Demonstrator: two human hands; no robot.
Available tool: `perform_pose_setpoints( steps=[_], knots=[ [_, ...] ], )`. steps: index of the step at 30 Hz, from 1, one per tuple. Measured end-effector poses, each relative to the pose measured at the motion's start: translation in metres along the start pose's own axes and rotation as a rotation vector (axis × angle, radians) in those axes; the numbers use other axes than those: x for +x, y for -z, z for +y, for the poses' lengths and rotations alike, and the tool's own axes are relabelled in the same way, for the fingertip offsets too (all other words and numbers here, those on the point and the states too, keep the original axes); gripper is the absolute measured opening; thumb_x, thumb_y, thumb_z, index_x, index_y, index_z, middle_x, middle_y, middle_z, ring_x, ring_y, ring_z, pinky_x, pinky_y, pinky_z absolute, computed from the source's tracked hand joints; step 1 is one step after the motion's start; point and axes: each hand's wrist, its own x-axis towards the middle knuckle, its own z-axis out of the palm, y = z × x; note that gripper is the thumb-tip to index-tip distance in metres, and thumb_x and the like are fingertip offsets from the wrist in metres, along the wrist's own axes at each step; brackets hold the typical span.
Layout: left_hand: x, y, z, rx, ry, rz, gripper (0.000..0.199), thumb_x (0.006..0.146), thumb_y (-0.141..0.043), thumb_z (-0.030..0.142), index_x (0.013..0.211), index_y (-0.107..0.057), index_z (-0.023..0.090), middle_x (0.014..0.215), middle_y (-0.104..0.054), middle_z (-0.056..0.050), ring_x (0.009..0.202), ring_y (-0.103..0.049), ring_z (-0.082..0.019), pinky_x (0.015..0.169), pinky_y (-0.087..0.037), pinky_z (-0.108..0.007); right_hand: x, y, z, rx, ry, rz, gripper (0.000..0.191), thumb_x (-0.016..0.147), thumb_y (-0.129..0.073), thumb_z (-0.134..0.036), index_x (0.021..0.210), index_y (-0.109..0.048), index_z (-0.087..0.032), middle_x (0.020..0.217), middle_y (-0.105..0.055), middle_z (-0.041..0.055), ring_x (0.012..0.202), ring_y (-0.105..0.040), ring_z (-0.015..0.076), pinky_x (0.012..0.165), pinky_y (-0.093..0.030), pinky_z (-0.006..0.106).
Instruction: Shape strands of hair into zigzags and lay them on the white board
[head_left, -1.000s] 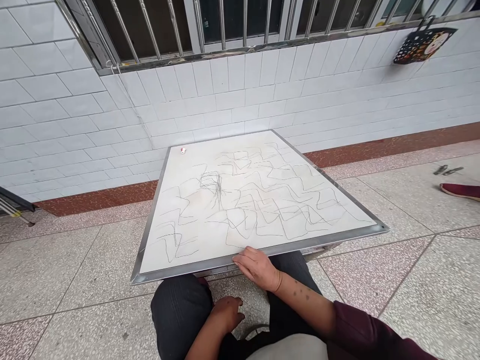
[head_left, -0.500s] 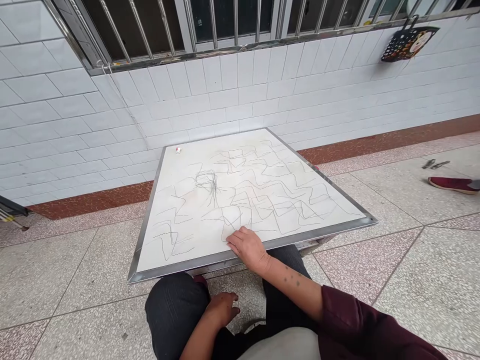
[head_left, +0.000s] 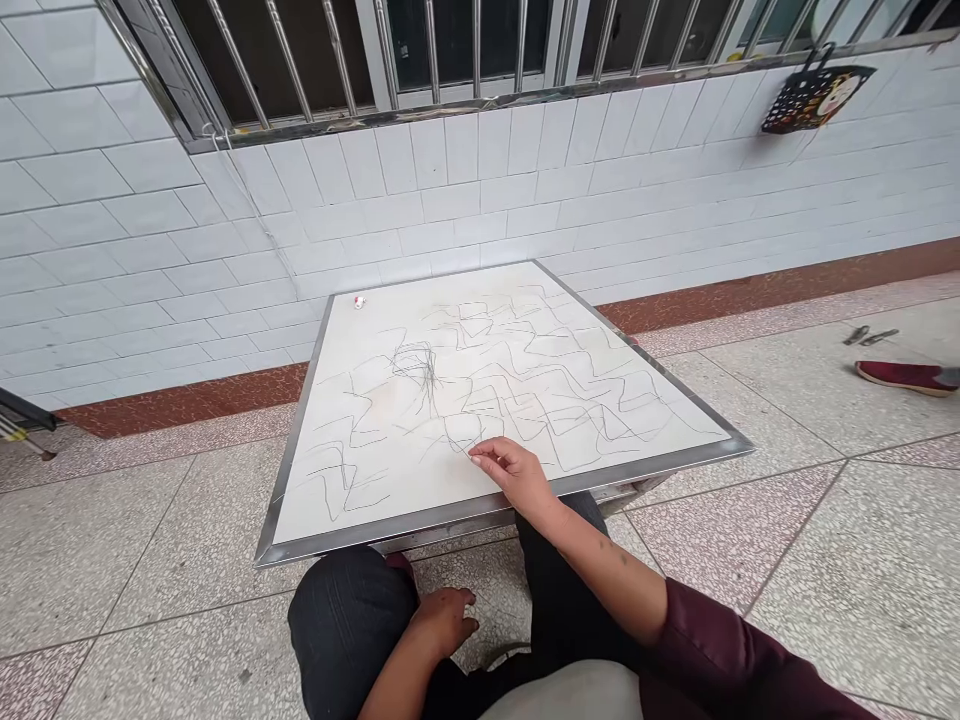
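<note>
Now at the near edge: right fingertips joined above a board of dark strands

Near the centre of the frame, the right hand [head_left: 517, 478] hovers over or lightly touches the white board [head_left: 405, 490]; which, I cannot tell. Its thumb and forefinger are pressed together at the tips, beside one of the dark strands [head_left: 430, 372]; whether they pinch it is too fine to make out.

The strands lie across the board in the middle of the frame, loose and wavy towards the right, bunched in a tangle left of centre. A grey metal rim [head_left: 315, 547] borders the board, and a small red-and-white object [head_left: 359, 302] sits by its far left corner.

At lower centre, the left hand [head_left: 444, 618] is beside the dark-trousered knee [head_left: 352, 625], thumb and forefinger spread apart, the others curled. Behind rises a tiled wall [head_left: 450, 210]; a patterned bag [head_left: 814, 98] hangs at upper right.
</note>
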Motion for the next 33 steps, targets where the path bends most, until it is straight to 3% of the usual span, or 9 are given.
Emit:
perform_pose_setpoints(
  steps=[4,7,15,22,25,28,30,33],
  knots=[
    [-0.004,0.002,0.002,-0.013,-0.009,0.018,0.044,0.083,-0.060,0.028,0.127,-0.064,0.019,0.121,-0.068,-0.011,0.119,-0.058,-0.029,0.100,-0.040,-0.038,0.005,0.009,-0.009,0.310,-0.224,-0.013,0.019,0.080,-0.069,-0.041,0.087,-0.070,-0.022,0.077,-0.064,-0.0006,0.066,-0.051,0.0133,0.061,-0.040,0.026],
    [-0.010,0.004,0.005,-0.037,-0.035,0.035,0.045,0.083,-0.059,0.027,0.127,-0.064,0.018,0.117,-0.069,-0.012,0.114,-0.060,-0.028,0.099,-0.041,-0.037,0.010,0.016,-0.010,0.470,-0.310,-0.015,0.025,0.076,-0.071,-0.044,0.087,-0.069,-0.021,0.075,-0.061,-0.0019,0.058,-0.044,0.0099,0.056,-0.037,0.024],
    [-0.021,0.009,0.009,-0.192,-0.088,0.084,0.043,0.083,-0.059,0.031,0.123,-0.066,0.018,0.109,-0.071,-0.012,0.104,-0.063,-0.028,0.093,-0.043,-0.037,0.020,0.037,0.002,0.461,-0.301,0.028,0.034,0.076,-0.070,-0.049,0.091,-0.068,-0.019,0.081,-0.065,0.0013,0.068,-0.053,0.0124,0.063,-0.042,0.025],
    [-0.047,0.028,0.027,-0.581,-0.205,0.016,0.054,0.091,-0.042,0.059,0.116,-0.066,0.018,0.092,-0.073,-0.009,0.079,-0.068,-0.021,0.066,-0.051,-0.029,0.012,0.046,-0.012,0.516,-0.255,-0.028,0.032,0.081,-0.068,-0.049,0.096,-0.071,-0.021,0.083,-0.067,0.0016,0.068,-0.054,0.0117,0.069,-0.044,0.027],
    [-0.065,0.048,0.037,-0.959,-0.274,0.136,0.050,0.085,-0.057,0.060,0.107,-0.070,0.017,0.084,-0.072,-0.008,0.073,-0.066,-0.019,0.065,-0.050,-0.029,0.006,0.045,-0.018,0.622,-0.281,-0.066,0.034,0.082,-0.068,-0.050,0.100,-0.070,-0.021,0.083,-0.066,0.0022,0.068,-0.054,0.0120,0.066,-0.045,0.026],
    [-0.075,0.069,0.047,-1.139,-0.246,0.336,0.047,0.079,-0.068,0.057,0.104,-0.072,0.017,0.080,-0.072,-0.007,0.072,-0.065,-0.019,0.067,-0.050,-0.030,-0.001,0.045,-0.024,0.612,-0.273,-0.114,0.035,0.085,-0.065,-0.051,0.101,-0.070,-0.020,0.083,-0.066,0.0033,0.069,-0.056,0.0129,0.064,-0.045,0.026],
    [-0.077,0.083,0.056,-1.215,-0.201,0.454,0.049,0.075,-0.072,0.057,0.103,-0.073,0.017,0.083,-0.073,-0.009,0.074,-0.066,-0.019,0.068,-0.050,-0.030,-0.008,0.044,-0.029,0.494,-0.197,-0.181,0.032,0.090,-0.060,-0.049,0.102,-0.070,-0.021,0.083,-0.066,0.0032,0.071,-0.057,0.0139,0.066,-0.047,0.027],
    [-0.076,0.105,0.074,-1.301,-0.187,0.560,0.050,0.071,-0.077,0.053,0.105,-0.073,0.016,0.094,-0.075,-0.012,0.082,-0.067,-0.021,0.074,-0.051,-0.032,-0.021,0.042,-0.038,0.134,0.049,-0.265,0.029,0.096,-0.051,-0.044,0.102,-0.071,-0.024,0.082,-0.068,0.0028,0.079,-0.060,0.0171,0.074,-0.049,0.031]
  ],
)
